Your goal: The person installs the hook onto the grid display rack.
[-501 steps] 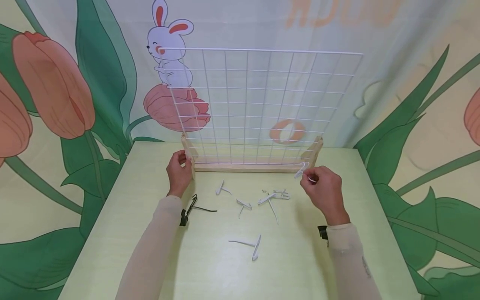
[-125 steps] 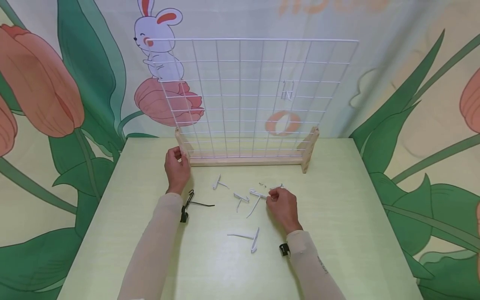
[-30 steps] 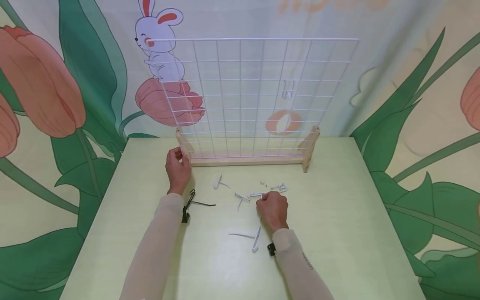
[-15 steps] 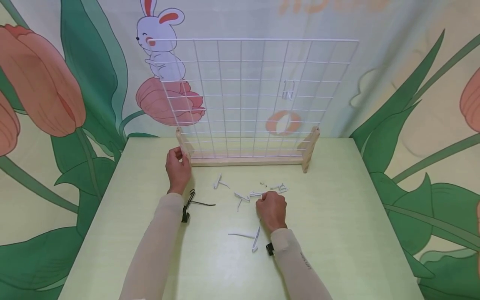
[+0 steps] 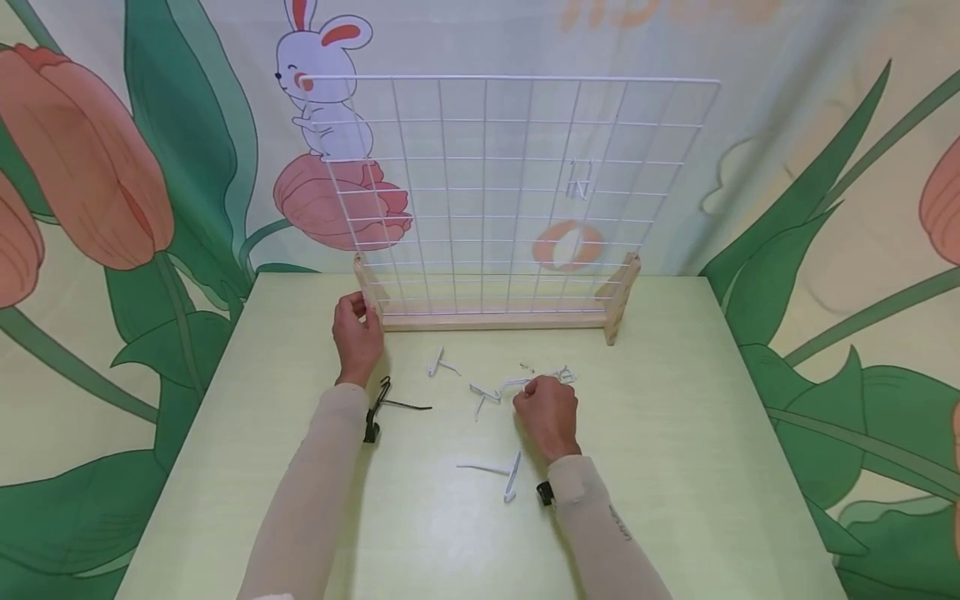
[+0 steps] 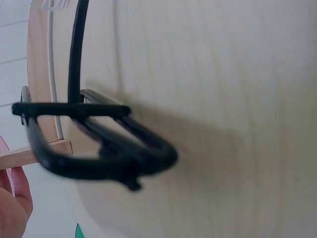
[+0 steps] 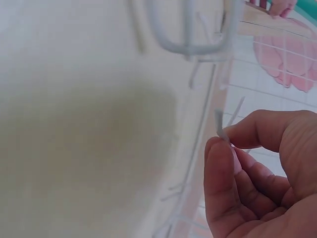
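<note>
Fingers (image 7: 220, 168) of the person's right hand (image 5: 550, 414) are pinching a slender, white wire hook (image 5: 514, 382), which is poking out toward ten o'clock. It is probably weighing little and staying stiff, its smooth surface perhaps slipping; holding it where prong and crosspiece are meeting should be stopping any swivel. At nine o'clock from that hand, a black wire hook (image 5: 401, 405) is resting on the pale yellow-green worktop (image 5: 675, 467). At ten o'clock, the left hand (image 5: 358, 342) is gripping the near end of a pale wooden stand (image 5: 495, 322). Farther off, toward twelve, a white wire grid (image 5: 484, 159) is standing upright, a second white wire hook (image 5: 578, 190) hanging on it.
</note>
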Action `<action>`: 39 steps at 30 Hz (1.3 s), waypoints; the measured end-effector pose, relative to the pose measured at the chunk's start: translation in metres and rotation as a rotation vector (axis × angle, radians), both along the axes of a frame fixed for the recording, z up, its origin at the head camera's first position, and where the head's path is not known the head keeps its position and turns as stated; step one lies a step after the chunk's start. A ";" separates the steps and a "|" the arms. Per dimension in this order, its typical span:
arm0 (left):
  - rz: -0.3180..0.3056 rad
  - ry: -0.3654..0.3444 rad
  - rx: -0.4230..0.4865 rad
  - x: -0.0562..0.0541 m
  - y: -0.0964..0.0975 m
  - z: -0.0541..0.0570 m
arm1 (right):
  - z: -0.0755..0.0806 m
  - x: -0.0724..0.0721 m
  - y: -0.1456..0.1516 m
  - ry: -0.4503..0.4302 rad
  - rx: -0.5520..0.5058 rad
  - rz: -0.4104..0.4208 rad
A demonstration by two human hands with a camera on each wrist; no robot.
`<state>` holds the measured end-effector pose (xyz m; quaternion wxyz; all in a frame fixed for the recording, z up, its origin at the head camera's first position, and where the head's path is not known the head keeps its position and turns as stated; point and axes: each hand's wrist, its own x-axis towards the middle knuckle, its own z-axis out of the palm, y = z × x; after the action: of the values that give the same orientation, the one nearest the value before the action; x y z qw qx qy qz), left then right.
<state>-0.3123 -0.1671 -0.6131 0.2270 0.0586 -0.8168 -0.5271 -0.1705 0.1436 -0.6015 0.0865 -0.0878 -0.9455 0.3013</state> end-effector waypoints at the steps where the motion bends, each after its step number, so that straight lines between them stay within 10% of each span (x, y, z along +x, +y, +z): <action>1: -0.001 0.000 -0.002 0.000 0.000 0.000 | 0.003 0.000 0.000 0.003 -0.001 0.002; 39: 0.007 -0.005 -0.006 -0.002 -0.001 -0.004 | 0.094 -0.024 0.000 0.282 0.022 0.091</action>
<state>-0.3141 -0.1678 -0.6171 0.2270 0.0623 -0.8187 -0.5238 -0.1947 0.1436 -0.5073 0.2058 -0.0004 -0.9302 0.3039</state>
